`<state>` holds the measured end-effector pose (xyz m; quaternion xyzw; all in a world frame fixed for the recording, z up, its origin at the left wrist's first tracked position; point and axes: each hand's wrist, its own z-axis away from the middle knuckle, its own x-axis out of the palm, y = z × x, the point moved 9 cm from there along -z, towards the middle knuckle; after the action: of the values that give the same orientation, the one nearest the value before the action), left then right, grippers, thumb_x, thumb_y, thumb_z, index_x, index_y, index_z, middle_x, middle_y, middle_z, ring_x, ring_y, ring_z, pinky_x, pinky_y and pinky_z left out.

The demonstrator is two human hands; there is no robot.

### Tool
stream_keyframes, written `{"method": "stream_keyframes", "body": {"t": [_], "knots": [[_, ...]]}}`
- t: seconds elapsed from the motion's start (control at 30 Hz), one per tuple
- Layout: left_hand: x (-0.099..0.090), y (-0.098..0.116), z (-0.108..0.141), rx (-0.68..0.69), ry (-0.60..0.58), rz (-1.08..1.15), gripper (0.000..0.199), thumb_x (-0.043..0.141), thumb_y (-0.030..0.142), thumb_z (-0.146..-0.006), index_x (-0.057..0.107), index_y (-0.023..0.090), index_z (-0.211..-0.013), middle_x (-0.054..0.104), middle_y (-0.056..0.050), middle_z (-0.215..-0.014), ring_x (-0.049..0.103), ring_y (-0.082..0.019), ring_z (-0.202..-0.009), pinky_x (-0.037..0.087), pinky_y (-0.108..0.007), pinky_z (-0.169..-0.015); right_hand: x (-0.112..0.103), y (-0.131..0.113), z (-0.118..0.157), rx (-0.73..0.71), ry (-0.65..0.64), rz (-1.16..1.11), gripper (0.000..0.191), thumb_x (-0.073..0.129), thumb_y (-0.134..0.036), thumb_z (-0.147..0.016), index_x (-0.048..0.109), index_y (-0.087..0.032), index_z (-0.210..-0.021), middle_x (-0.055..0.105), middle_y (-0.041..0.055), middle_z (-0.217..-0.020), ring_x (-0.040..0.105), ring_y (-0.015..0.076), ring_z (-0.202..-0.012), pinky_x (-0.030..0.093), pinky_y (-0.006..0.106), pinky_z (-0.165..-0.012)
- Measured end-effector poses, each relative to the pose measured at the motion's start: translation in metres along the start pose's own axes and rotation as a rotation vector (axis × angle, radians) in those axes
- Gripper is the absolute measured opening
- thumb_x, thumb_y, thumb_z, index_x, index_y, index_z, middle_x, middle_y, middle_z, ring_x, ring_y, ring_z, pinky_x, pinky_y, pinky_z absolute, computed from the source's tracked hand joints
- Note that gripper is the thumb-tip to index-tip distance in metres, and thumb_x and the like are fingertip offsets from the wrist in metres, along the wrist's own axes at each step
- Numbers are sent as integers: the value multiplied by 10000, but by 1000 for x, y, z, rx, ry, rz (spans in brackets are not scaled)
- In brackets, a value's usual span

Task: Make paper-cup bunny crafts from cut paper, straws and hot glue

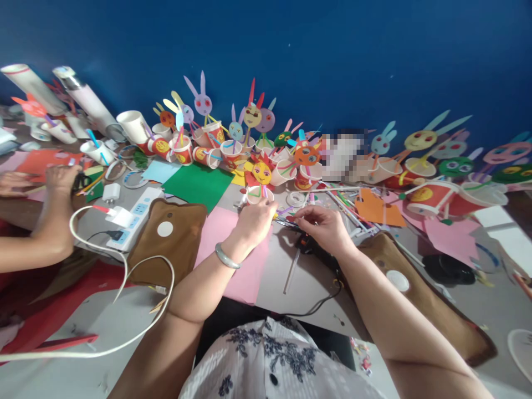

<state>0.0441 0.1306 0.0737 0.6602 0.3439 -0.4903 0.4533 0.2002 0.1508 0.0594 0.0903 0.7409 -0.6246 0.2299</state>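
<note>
My left hand [255, 221], with a grey bangle on the wrist, is closed in front of a paper cup [260, 194]. Its fingertips are pinched, and what lies between them is too small to make out. From that cup rises a yellow paper face [261, 172] with red points around it. Just to the right, the fingers of my right hand [322, 226] pinch a small red piece [291, 218]. Below the right hand lies a black glue gun [306, 242], partly hidden, with a clear glue stick [292, 271] on the table near it.
Several paper cups with rabbit-like faces [203, 104] line the blue wall. Pink paper [233, 255], green card [197, 180] and two brown pouches [166, 238] lie around. A power strip [139, 216] with white cable is at left, near another person's hand [62, 180]. Orange paper [378, 208] lies right.
</note>
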Motion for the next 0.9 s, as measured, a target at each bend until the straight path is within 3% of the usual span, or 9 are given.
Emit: {"method": "stream_keyframes", "body": {"t": [0.13,0.23,0.53,0.9], "knots": [[0,0,1,2,-1,-3,258,394,76,-972,618,153,-1074,665,-99,-1036,691,-211,-841,523,-282,-653,10,-27,4,-190,-70,104,130,657,-284,-832,750,-199,-799,718,36,-751,535,122,-551,419,272,-525],[1,2,1,9,-8,-9,247,417,71,-962,620,153,-1077,669,-102,-1044,696,-215,-838,528,-289,-651,14,-33,5,-269,-45,149,115,647,-276,-851,730,-207,-813,727,37,-778,556,127,-572,438,279,-555],[1,7,2,-6,-67,-19,235,447,101,-986,612,140,-1149,663,-127,-1079,708,-225,-865,564,-328,-718,16,-26,5,-329,38,272,157,648,-302,-874,628,-227,-1011,747,22,-823,566,124,-535,455,280,-569],[4,9,2,12,-58,-70,257,418,115,-989,610,147,-1157,658,-127,-1056,715,-257,-852,573,-359,-674,13,-28,4,-310,77,285,153,633,-293,-862,618,-227,-1000,747,27,-818,580,133,-564,458,278,-576]]}}
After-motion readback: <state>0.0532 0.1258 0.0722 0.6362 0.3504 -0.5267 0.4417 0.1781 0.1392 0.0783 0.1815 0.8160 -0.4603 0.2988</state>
